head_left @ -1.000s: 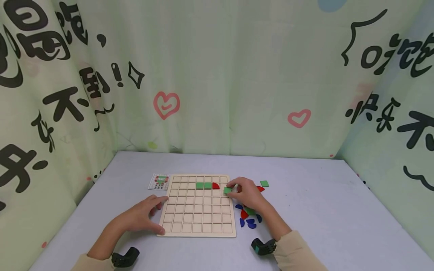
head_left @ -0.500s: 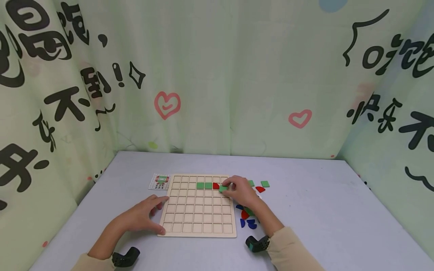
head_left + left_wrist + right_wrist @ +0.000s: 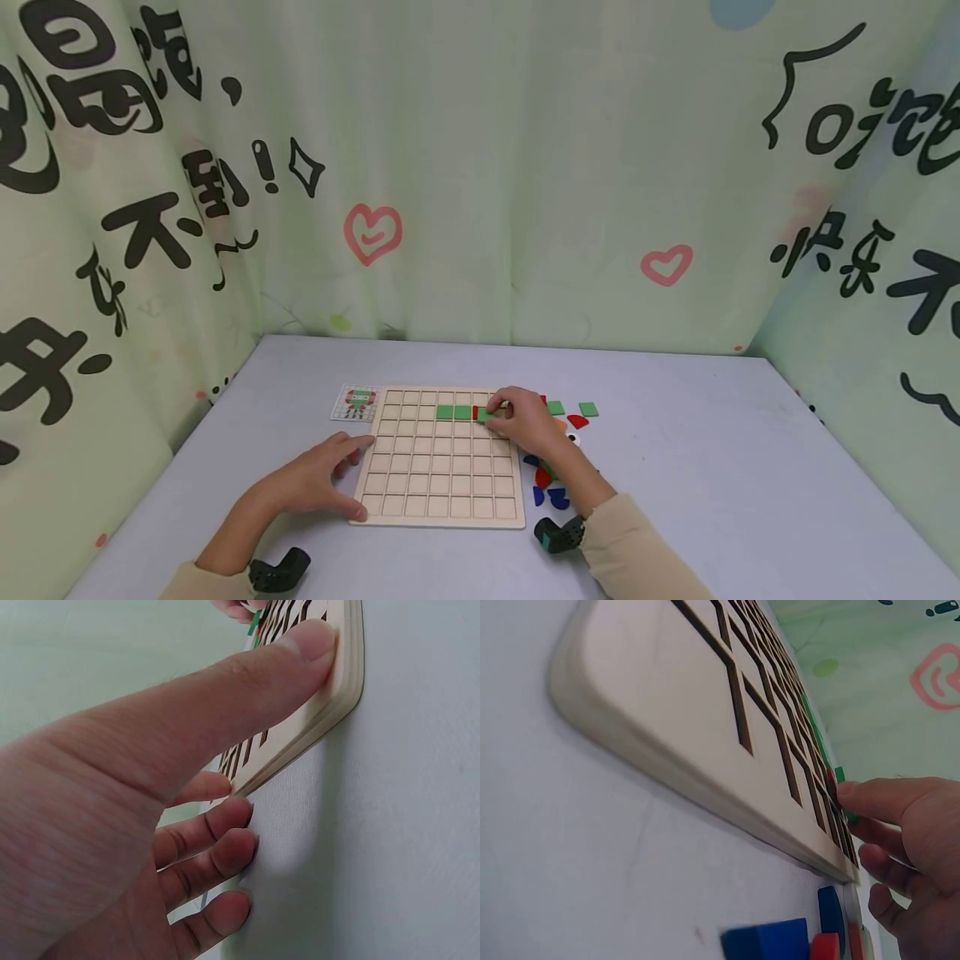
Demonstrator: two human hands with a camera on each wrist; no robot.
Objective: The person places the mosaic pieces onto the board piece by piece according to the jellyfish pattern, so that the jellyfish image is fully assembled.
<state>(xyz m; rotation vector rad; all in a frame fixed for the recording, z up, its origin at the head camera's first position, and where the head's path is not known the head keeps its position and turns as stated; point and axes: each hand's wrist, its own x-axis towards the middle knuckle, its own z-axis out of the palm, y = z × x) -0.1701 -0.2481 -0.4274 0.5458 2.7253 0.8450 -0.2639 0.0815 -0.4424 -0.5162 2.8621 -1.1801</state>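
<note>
A wooden grid board (image 3: 438,482) lies on the white table. In its second row from the far edge sit two green square tiles (image 3: 453,412), with a red piece (image 3: 476,413) to their right, partly covered now. My right hand (image 3: 528,423) pinches another green square tile (image 3: 483,416) between thumb and fingertip, over the cell area beside the red piece. Whether this tile touches the board I cannot tell. My left hand (image 3: 318,477) rests at the board's left side, thumb on the near corner and index finger at the edge; the thumb (image 3: 300,656) presses on the rim in the left wrist view.
A small picture card (image 3: 356,403) lies left of the board's far corner. Loose pieces lie to the right: green tiles (image 3: 588,409), a red quarter-round piece (image 3: 577,421) and several blue half-rounds (image 3: 558,498). A printed curtain (image 3: 510,167) hangs around the table.
My right hand has moved left with the green tile, from the board's right edge to beside the red piece. My left hand has stayed in place.
</note>
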